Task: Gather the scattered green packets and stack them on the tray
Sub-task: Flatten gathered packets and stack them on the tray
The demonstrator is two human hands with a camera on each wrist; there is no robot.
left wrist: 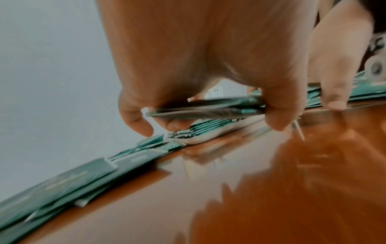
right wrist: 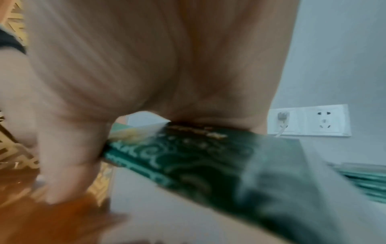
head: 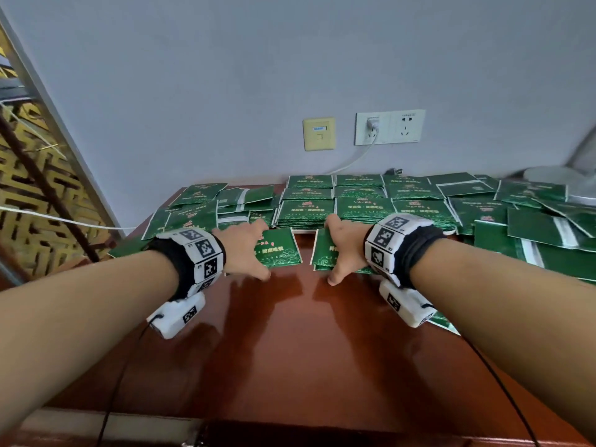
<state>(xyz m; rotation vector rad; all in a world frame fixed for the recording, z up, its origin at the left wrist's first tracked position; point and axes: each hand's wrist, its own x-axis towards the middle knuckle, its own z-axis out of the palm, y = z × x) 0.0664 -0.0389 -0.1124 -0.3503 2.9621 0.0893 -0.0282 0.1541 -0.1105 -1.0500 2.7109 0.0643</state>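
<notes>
A: Start with the head view. How would those green packets (head: 280,248) handle?

B: My guess is light, thin, a little floppy, with a glossy skin that slides on the polished table (head: 290,333). I'd take them by opposite edges, thumb one side and fingers the other, several at a time. The left hand (head: 243,250) grips a small bundle that way, just in front of the tray (head: 304,231). The right hand (head: 346,250) holds a second bundle (head: 322,253) beside it.

A: And the tray itself?

B: Against the wall, already carrying neat rows of stacked packets (head: 364,208). Loose packets (head: 532,227) lie scattered to the right, and more (head: 190,211) to the left.

A: Left wrist view?

B: The left hand (left wrist: 208,57) has thumb and fingers curled round the edges of a thin bundle (left wrist: 206,109), two or three packets thick, lifted just above the table (left wrist: 167,198). The pale rim of the tray (left wrist: 219,132) sits right behind it, packed with packets on edge. Scattered packets (left wrist: 62,181) trail off along the wall.

A: Right wrist view?

B: Blurred, but the right hand (right wrist: 135,66) is narrow, clamped on a green bundle (right wrist: 188,156) with a swirl print. The thumb (right wrist: 64,165) presses its near edge. A wall socket (right wrist: 309,120) shows behind.

A: Risk?

B: The slick faces could let the bundle fan out if the pinch loosens.
</notes>
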